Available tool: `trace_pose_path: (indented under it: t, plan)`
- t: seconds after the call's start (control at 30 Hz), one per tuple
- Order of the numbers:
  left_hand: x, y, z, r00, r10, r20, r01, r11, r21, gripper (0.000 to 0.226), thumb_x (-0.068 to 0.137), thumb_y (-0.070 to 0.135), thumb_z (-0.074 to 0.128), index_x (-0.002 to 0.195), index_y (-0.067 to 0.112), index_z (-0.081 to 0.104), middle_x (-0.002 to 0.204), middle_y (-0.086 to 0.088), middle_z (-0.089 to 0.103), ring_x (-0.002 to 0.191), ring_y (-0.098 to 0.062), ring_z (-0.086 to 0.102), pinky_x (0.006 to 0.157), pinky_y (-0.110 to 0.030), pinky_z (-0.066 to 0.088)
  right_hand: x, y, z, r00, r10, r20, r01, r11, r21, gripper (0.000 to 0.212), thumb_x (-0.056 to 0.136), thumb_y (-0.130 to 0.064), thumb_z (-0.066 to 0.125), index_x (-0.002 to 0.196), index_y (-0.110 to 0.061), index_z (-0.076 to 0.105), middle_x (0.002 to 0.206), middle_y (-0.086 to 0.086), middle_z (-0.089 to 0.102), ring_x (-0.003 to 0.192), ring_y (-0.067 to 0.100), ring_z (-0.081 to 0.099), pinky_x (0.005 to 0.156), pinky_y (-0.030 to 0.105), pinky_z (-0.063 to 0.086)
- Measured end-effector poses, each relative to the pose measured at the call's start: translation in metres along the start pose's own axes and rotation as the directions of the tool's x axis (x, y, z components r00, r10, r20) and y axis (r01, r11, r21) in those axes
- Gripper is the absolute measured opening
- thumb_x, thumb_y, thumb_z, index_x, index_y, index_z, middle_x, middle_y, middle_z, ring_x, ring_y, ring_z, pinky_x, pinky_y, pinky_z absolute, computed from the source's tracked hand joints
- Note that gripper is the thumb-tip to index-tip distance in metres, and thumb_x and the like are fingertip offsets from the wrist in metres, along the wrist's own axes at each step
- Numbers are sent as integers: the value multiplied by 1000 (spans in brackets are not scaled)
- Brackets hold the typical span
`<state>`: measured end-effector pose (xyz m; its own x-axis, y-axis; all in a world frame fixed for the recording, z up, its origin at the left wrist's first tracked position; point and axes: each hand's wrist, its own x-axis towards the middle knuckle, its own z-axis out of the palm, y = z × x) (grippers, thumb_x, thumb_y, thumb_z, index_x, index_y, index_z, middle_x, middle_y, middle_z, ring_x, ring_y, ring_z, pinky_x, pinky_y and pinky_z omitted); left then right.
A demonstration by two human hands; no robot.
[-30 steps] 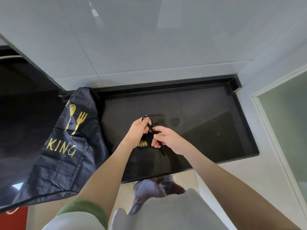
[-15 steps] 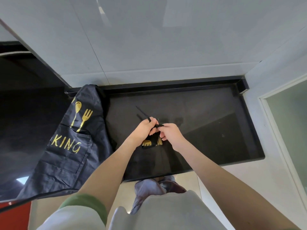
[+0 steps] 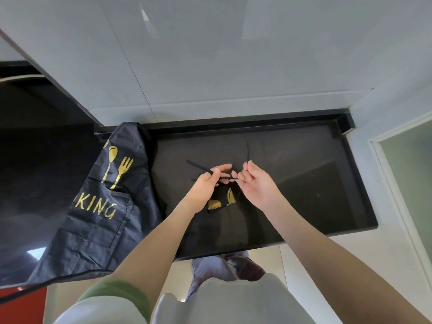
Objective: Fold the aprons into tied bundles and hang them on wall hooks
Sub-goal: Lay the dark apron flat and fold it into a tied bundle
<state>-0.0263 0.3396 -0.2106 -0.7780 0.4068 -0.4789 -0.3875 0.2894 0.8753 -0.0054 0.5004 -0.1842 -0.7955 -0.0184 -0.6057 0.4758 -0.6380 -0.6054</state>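
A small folded black apron bundle (image 3: 221,199) with gold print lies on the black countertop (image 3: 304,183), partly hidden under my hands. My left hand (image 3: 208,183) pinches a thin black apron strap (image 3: 198,168) that sticks out to the upper left. My right hand (image 3: 254,183) pinches the other end of the strap just right of it, palm turned up. A second black apron (image 3: 105,206), printed with a gold spoon, fork and letters, lies spread over the counter's left part and hangs over its front edge.
White wall tiles (image 3: 210,66) rise behind the counter. A white wall and a frosted glass panel (image 3: 411,183) stand at the right. A dark glossy surface (image 3: 35,171) lies at the left. No wall hooks are in view.
My hands have moved slightly apart above the bundle, and the strap is drawn tight between them. My right palm has turned upward. The spread apron has stayed put.
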Motion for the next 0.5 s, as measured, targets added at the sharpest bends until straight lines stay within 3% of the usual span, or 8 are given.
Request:
trace_pose_path:
  t: [0.07, 0.17, 0.23, 0.37, 0.43, 0.5]
  plan:
    - [-1, 2, 2, 1000, -3, 11, 3, 1000, 4, 44, 104, 40, 20, 142, 37, 42, 124, 18, 56, 106, 7, 48, 97, -9, 30, 2, 5, -4, 1000, 3, 29, -3, 1000, -3, 34, 105, -18, 36, 73, -8, 43, 50, 1, 35, 50, 12, 38, 76, 25, 45]
    - [-1, -2, 3, 1000, -31, 1, 31, 999, -26, 43, 105, 40, 18, 134, 43, 50, 126, 17, 50, 115, 1, 45, 97, -5, 32, 7, 8, -2, 1000, -3, -4, 3, 998, -66, 34, 105, -17, 37, 73, -9, 45, 51, 1, 36, 48, 11, 32, 55, 22, 37]
    - [2, -2, 2, 999, -51, -12, 50, 998, -43, 46, 105, 39, 16, 125, 44, 58, 122, 15, 50, 118, -5, 44, 101, -16, 33, 9, 5, -3, 998, -23, -57, 17, 994, -110, 32, 104, -15, 38, 74, -10, 47, 54, 1, 37, 48, 11, 29, 52, 23, 31]
    - [8, 3, 6, 996, -58, -67, 43, 979, -200, 51, 107, 30, 16, 103, 27, 67, 105, 12, 59, 106, -4, 51, 78, -5, 40, 9, -3, -7, 994, -53, -97, 41, 992, -120, 33, 105, -13, 36, 73, -10, 47, 57, 2, 37, 50, 12, 24, 55, 26, 26]
    - [9, 0, 4, 995, -56, -82, 22, 928, -371, 50, 107, 24, 16, 91, 15, 62, 80, 3, 57, 94, -8, 57, 81, -10, 43, 8, -6, -5, 997, -68, -39, 58, 973, -221, 31, 105, -13, 36, 76, -9, 48, 60, 2, 41, 51, 11, 25, 55, 25, 26]
    - [9, -2, -4, 994, -86, -65, 43, 870, -492, 47, 107, 24, 17, 87, 9, 56, 66, -4, 42, 77, -9, 59, 86, -19, 43, 8, -5, 2, 996, -71, 45, 84, 901, -427, 22, 103, -13, 42, 83, -7, 50, 68, 1, 50, 52, 9, 32, 54, 22, 31]
